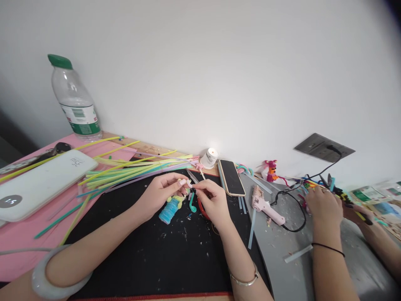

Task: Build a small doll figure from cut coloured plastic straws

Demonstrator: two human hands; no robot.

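My left hand (158,192) and my right hand (213,200) meet over a black mat (175,255), fingertips pinched together on a small dark piece between them. Just under the fingers lies a little figure with a blue coiled body and yellow-green top (171,208), beside a teal curled strip (191,204) and a red ring (202,209). What exactly the fingertips pinch is too small to name. A pale bangle is on my left wrist, a thin bracelet on my right.
A bundle of long pastel straws (131,169) lies left of the mat, near a white power bank (40,182) and a plastic bottle (75,102). A candle (209,158), phone (232,177) and pink glue gun (266,205) sit right. Another person's hands (326,207) work at the right.
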